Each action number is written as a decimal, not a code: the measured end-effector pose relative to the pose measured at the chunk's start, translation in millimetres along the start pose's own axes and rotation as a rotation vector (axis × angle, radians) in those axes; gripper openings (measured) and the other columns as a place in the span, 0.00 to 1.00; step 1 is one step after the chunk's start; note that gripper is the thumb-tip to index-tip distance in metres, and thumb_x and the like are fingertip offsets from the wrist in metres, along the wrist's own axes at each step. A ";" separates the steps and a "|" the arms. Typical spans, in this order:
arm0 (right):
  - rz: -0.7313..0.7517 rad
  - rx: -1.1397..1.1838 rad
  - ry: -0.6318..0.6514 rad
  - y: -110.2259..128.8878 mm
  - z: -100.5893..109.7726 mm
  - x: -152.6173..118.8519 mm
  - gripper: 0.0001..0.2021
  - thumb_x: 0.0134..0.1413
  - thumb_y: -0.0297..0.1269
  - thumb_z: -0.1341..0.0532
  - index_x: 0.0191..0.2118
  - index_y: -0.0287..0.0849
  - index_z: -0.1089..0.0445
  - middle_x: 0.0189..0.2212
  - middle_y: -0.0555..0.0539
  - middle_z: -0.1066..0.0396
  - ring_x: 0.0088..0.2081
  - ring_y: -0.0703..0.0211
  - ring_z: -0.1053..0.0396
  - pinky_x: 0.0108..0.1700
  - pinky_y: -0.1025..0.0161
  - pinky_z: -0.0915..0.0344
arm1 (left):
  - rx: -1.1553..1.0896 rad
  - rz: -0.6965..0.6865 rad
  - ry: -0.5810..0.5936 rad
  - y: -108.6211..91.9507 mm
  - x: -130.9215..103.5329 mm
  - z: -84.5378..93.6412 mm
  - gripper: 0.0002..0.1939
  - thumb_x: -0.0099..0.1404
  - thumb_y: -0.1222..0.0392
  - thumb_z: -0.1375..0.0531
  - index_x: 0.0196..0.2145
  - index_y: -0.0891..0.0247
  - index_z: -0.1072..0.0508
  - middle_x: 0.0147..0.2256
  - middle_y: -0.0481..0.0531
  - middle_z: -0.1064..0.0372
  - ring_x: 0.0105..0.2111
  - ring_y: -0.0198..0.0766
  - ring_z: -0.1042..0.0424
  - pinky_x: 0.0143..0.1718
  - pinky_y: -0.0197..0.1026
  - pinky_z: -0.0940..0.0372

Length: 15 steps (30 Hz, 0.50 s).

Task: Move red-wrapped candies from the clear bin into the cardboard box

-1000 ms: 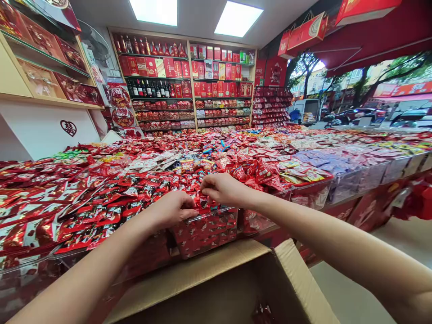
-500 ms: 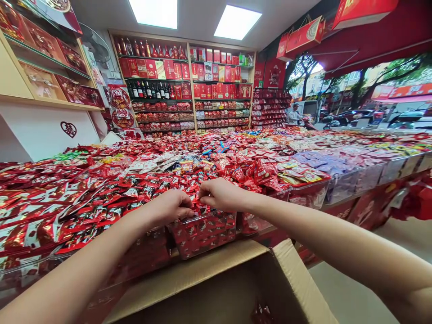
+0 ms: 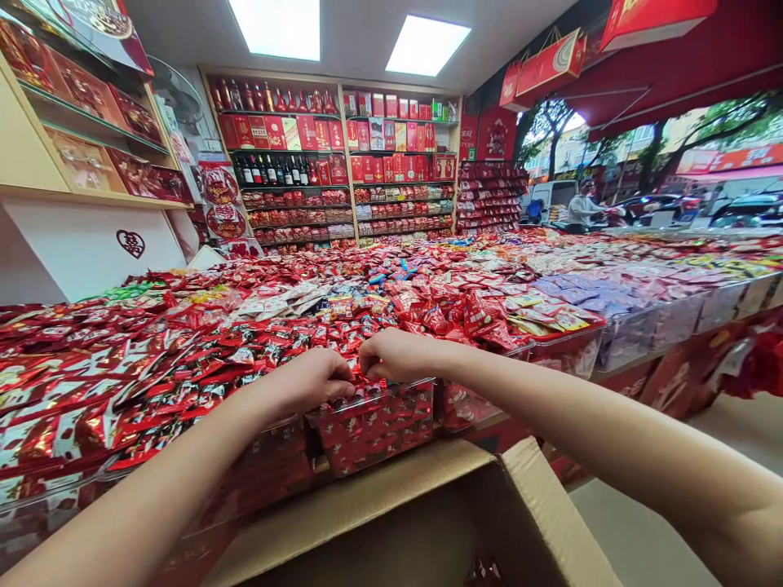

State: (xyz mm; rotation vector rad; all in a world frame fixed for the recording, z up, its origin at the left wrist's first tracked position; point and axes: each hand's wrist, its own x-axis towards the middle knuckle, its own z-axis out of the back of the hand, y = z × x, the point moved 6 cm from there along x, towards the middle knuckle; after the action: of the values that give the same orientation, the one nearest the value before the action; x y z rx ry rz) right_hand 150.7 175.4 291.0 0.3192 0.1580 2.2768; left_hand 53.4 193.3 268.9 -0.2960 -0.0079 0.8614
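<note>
Both hands meet over the clear bin [image 3: 373,424] at the tabletop's near edge: my left hand [image 3: 315,379] and right hand [image 3: 395,356] each pinch red candy packets [image 3: 360,390] lying directly beneath, cardboard box [image 3: 428,522] nearer me.

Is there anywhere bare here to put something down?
Hardly on the counter: red candy packets cover it edge to edge, and both hands, left hand and right hand, crowd the clear bin. Free patches: the open cardboard box below the bin, and the floor right of the box.
</note>
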 end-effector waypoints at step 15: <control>-0.003 0.057 0.069 -2.9 -5.2 1.4 0.12 0.39 0.33 0.37 0.35 0.38 0.31 0.31 0.48 0.29 0.31 0.63 0.34 0.29 0.70 0.42 | 0.033 0.097 -0.089 12.6 -32.3 18.3 0.16 0.51 0.48 0.45 0.34 0.60 0.29 0.31 0.49 0.29 0.31 0.39 0.32 0.30 0.37 0.40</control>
State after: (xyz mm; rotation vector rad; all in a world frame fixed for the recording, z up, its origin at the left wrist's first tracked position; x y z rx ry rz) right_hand 150.5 178.2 285.6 0.2698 0.2596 2.2851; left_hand 20.6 181.5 286.7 -0.2278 -0.0625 0.9701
